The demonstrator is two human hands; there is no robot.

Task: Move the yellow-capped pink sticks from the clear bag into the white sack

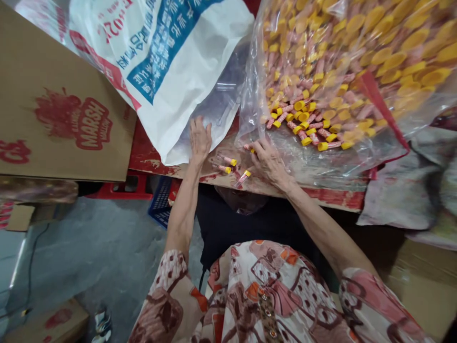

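My left hand [200, 138] rests at the mouth of a white woven sack [200, 66], fingers stretched over the clear plastic [223, 107] inside it. Nothing shows in that hand. My right hand [269, 162] has its fingertips closed on a small yellow-capped tube [247, 147] with pink-and-white contents, just above the table edge. Between my hands lie several more capped tubes [243, 178], loose on the worn red table [335, 197]. To the right, a large clear plastic bag [296, 164] holds many such tubes with yellow caps [303, 116], some spilling toward its opening.
A printed cardboard box [64, 105] stands left of the sack. Below the table edge are a blue plastic crate [159, 202] and a red stool [130, 186]. Pale sacks [400, 186] sit at the right. Another box [53, 324] is on the floor at lower left.
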